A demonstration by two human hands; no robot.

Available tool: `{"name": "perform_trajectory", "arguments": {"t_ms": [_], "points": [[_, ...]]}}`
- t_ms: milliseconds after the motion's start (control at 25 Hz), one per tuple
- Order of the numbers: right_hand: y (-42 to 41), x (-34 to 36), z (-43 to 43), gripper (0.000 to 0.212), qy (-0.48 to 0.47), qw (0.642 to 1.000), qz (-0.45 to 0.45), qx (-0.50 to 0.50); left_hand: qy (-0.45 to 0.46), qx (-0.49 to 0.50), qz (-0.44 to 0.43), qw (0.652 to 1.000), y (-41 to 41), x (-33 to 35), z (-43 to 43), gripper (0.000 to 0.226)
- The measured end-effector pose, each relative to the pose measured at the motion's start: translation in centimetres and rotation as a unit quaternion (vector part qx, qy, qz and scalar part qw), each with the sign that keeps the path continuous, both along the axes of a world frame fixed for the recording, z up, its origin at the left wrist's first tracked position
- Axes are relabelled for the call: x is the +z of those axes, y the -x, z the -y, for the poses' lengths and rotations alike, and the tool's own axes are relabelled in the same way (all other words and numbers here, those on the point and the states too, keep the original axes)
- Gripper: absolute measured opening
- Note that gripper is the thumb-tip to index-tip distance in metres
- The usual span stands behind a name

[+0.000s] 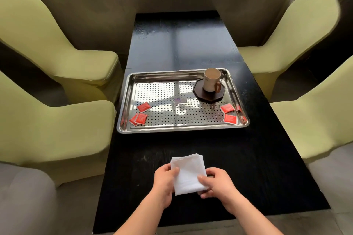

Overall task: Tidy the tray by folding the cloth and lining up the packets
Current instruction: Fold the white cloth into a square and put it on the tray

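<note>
The left hand (165, 179) and right hand (214, 183) are closed on the folded cloth (188, 174), held above the desk (248, 168), near the tray (181, 129). If released unevenly, its layers may spring open; scattered packets (143, 106) remain unaligned.

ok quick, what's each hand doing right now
Left hand: closed on the left edge of the folded white cloth.
Right hand: closed on the cloth's right edge, thumb on top.
</note>
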State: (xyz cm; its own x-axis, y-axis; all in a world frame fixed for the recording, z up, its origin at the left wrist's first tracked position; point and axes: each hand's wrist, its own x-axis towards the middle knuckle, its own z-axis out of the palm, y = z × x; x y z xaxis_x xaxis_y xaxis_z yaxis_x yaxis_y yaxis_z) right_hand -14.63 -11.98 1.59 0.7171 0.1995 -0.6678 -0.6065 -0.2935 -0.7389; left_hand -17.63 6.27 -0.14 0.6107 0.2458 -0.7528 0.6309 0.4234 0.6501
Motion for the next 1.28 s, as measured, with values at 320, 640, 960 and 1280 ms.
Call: {"name": "perform_trajectory", "arguments": {"t_ms": [320,640,960,1280], "points": [[2.1,1.5,-5.3,0.014,-0.001,0.999,0.038,-0.037,-0.021,-0.012,0.028,0.999,1.2,2.2,-5.2,0.016],[-4.8,1.1,-6.6,0.015,-0.041,0.998,0.03,-0.024,-0.019,0.06,0.028,0.998,-3.8,2.5,-5.7,0.014],[-15.3,0.7,-6.1,0.017,-0.087,0.996,-0.02,0.014,0.044,0.217,-0.018,0.975,-11.1,2.3,-4.7,0.025],[-22.8,0.9,-10.6,0.016,-0.094,0.995,-0.022,-0.002,0.049,0.29,-0.112,0.949,-15.9,-0.3,-8.6,0.032]]}}
